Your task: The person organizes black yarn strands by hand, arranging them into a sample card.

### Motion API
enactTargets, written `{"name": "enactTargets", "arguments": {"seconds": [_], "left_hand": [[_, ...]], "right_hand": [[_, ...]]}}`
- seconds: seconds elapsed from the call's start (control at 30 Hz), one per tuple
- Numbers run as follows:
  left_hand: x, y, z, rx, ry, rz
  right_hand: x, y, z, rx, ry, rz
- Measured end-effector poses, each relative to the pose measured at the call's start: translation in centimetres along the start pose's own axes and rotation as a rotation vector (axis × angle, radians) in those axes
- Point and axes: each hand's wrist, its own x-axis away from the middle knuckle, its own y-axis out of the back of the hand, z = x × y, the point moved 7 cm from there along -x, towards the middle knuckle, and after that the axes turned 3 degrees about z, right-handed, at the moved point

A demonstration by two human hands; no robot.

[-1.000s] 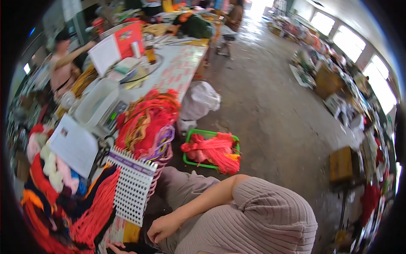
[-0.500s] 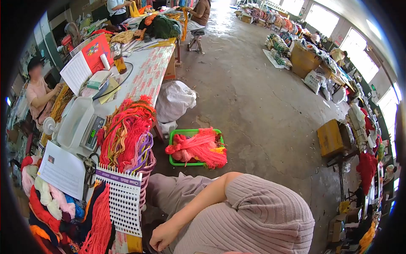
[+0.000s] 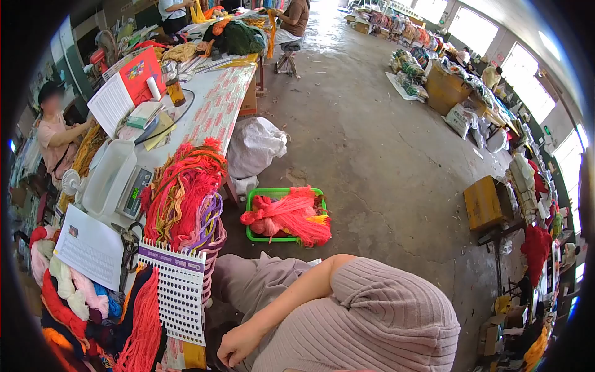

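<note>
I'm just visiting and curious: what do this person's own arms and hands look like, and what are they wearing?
One arm shows, bare from the shoulder's short sleeve down to a bare hand. The sleeve is a ribbed knit in a pale mauve-grey. No glove, watch or ring is visible. The other hand is out of view.

yarn (image 3: 183, 186) on table (image 3: 217, 111); basket (image 3: 282, 214) on floor, right
</note>
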Motion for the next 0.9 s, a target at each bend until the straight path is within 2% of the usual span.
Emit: {"name": "enactTargets", "arguments": {"seconds": [0.3, 0.43, 0.5, 0.57, 0.6, 0.67, 0.7, 0.73, 0.77, 0.8, 0.83, 0.9], "left_hand": [[1.1, 0.4, -1.7, -0.065, -0.038, -0.033], [4.1, 4.4, -2.3, -0.103, -0.032, -0.173], [2.9, 8.0, -1.3, -0.204, -0.083, -0.134], [3.2, 11.5, -0.5, -0.064, -0.160, -0.342], [4.0, 11.9, -1.1, 0.151, -0.104, -0.432], [3.7, 17.9, 5.5, 0.754, 0.027, -0.286], [3.9, 16.4, 4.6, 0.964, -0.024, 0.039], [5.2, 16.2, 5.6, 1.149, 0.060, 0.012], [6.4, 13.5, 4.2, 1.329, 0.144, -0.012], [7.2, 11.6, 3.1, 1.368, 0.159, 0.035], [7.5, 12.2, 4.6, 1.153, 0.085, 0.033], [8.7, 9.8, 4.1, 0.877, 0.130, -0.092]], "right_hand": [[0.2, -0.4, -0.3, 0.016, -0.007, 0.010], [-0.1, -0.8, -0.4, -0.006, -0.058, 0.032], [-0.6, -0.8, -0.3, -0.015, -0.039, 0.043], [-1.3, -0.7, -0.1, -0.004, -0.018, 0.064], [-1.7, -0.3, 1.1, 0.058, 0.052, 0.045], [-2.8, 0.6, 2.9, 0.134, 0.148, 0.012], [-3.4, 0.8, 2.9, 0.127, 0.153, -0.022], [-4.1, 1.3, 3.1, 0.130, 0.159, -0.054], [-4.8, 1.5, 3.3, 0.158, 0.049, -0.026], [-5.5, 1.6, 3.5, 0.167, 0.086, -0.052], [-6.2, 1.5, 3.6, 0.162, 0.051, -0.058], [-7.3, 0.9, 3.7, 0.231, 0.050, -0.078]]}}
